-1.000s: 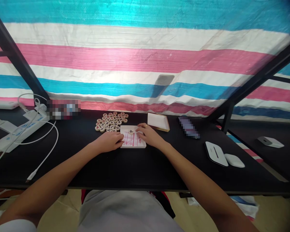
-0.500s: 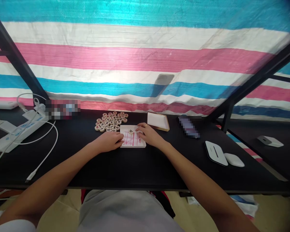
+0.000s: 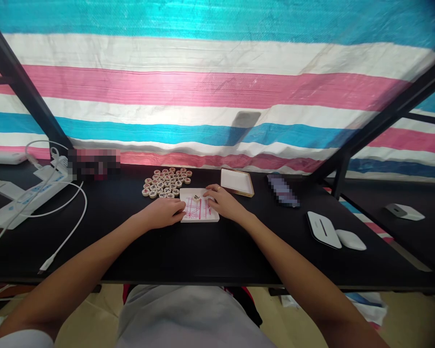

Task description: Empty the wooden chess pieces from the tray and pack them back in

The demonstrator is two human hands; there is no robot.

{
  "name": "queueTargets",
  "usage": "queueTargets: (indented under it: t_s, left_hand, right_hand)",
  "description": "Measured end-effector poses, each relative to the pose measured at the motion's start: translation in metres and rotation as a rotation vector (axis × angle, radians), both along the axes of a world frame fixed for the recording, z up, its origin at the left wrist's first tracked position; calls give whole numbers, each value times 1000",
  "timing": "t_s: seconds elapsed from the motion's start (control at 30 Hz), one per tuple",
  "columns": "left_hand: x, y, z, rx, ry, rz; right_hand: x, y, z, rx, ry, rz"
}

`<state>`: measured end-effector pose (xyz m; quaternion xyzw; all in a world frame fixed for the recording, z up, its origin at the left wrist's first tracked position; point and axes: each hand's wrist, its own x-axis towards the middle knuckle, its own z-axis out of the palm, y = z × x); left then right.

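One shallow white box [image 3: 199, 220] lies on the desk [image 3: 203, 258] between the left hand [image 3: 165, 212] and the right hand [image 3: 224, 203]. Roughly thirty round pieces [image 3: 166, 183], marked in red or black and too tightly packed for an exact count, form one cluster at its far left. One black-marked disc [image 3: 196, 197] rests inside the box, toward the far side. One tan-edged tray [image 3: 235, 181] lies beyond and to the right, followed rightward by one pixelated flat object [image 3: 284, 192] and two white devices [image 3: 325, 230] side by side; one power strip [image 3: 29, 200] with white cables occupies the left.

Compared with half a second earlier, hands, box and pieces keep their places; the pixelated patch [image 3: 94, 164] at far left appears darker and redder.

Both forearms extend from the near edge and converge on the box. The left hand, palm down, has its fingers bent at the left wall; the right, bearing one ring, curves its fingers over the far right part. Whether either grips the wall cannot be told
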<state>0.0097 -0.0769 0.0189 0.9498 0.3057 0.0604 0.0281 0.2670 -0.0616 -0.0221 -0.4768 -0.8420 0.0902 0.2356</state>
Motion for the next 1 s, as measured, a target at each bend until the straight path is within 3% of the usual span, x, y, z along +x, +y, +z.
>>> queueTargets:
  t_s: [0.3, 0.63, 1.0]
  left_hand:
    - [1, -1, 2, 0, 7, 4]
    - [3, 1, -1, 136, -102, -81]
    - [3, 0, -5, 91, -135, -99]
  right_hand:
    - [0, -1, 3, -14, -17, -1]
    - [0, -1, 2, 5, -13, 7]
    - [0, 0, 1, 27, -7, 9]
